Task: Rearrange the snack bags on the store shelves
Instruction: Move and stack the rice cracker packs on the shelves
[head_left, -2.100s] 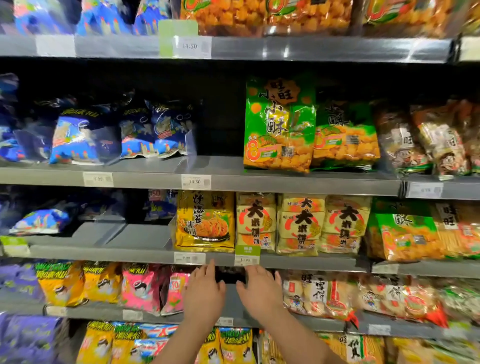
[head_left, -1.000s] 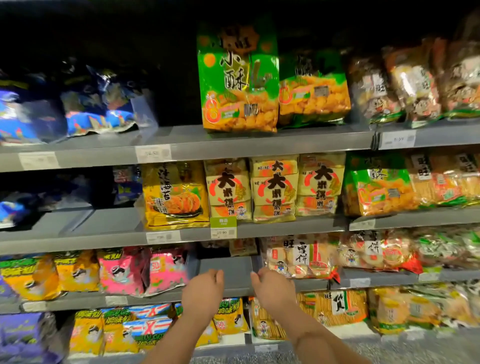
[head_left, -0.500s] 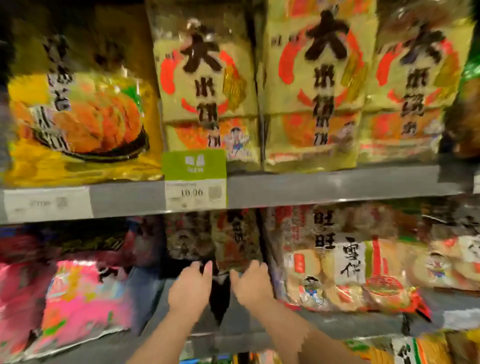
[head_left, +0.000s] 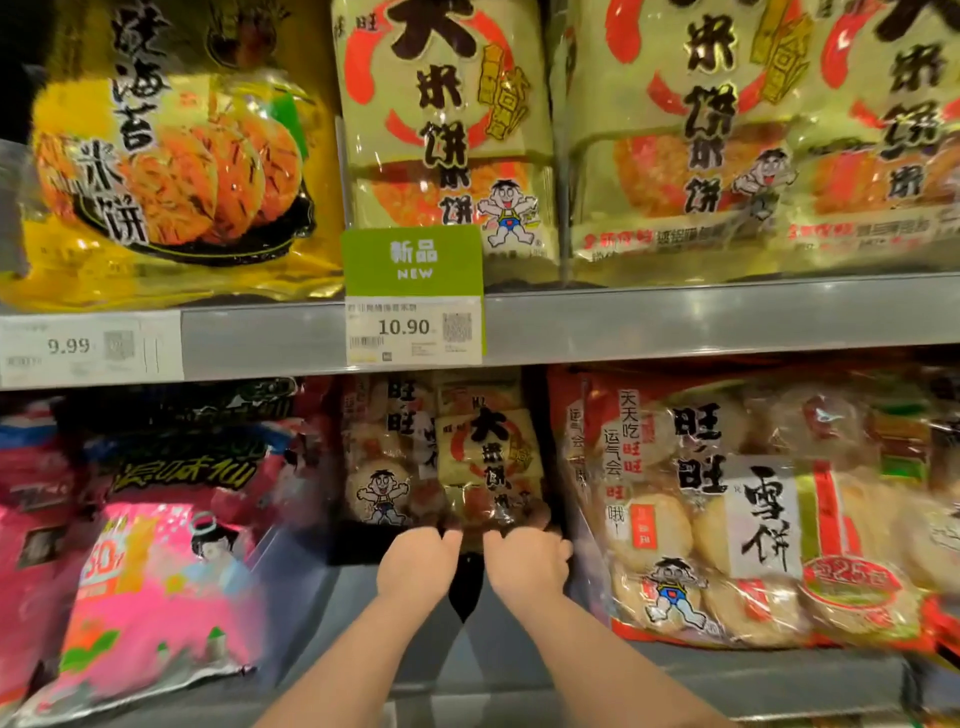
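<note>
A gray metal shelf (head_left: 727, 317) runs across the view. Its front rail carries a white price label marked 9.99 (head_left: 88, 345), another marked 10.90 (head_left: 410, 330), and a green "NEW" tag (head_left: 413, 260) above the latter. Beneath it, a lower shelf (head_left: 457, 675) of the same gray recedes into shadow at the back.

Green tag (head_left: 413, 260), white lettering, on the grey shelf edge (head_left: 727, 322). Left of it: yellow bag (head_left: 171, 156), orange discs on black. Right of it: pale gold bag (head_left: 675, 130), red ring, black characters. Below it: small bag (head_left: 488, 457), seemingly the same pattern, dim. Below-left of it: pink bag (head_left: 156, 571).
</note>
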